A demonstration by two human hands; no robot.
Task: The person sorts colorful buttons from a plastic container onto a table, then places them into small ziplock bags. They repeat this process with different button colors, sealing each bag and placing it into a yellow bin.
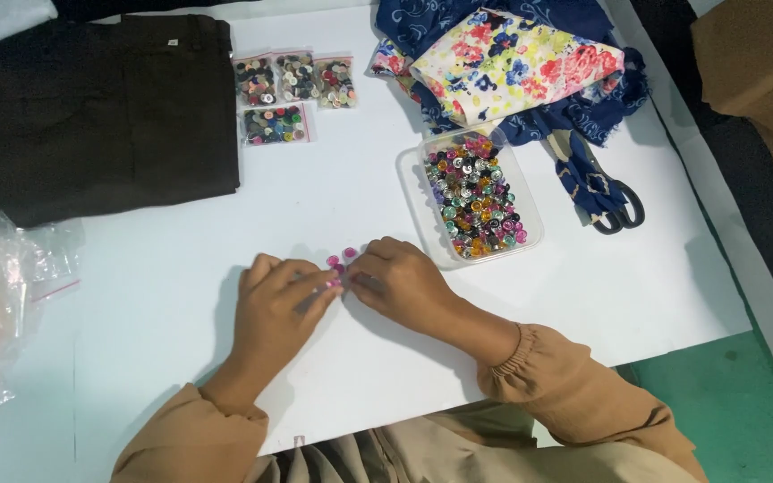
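Left hand (281, 300), right hand (402, 279) meet at frame centre — fingers pinched on pink buttons (340, 261); best keep wrists low on surface (181, 268), grip light.

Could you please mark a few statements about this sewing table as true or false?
1. The clear plastic tray of coloured snap buttons lies right of both hands. True.
2. The black-handled scissors lie on the folded black garment. False: they lie by the floral fabric, across the table.
3. Four small clear bags of buttons lie beside the black garment. True.
4. The left hand rests inside the tray. False: it meets the right hand over small pink buttons on the white table.
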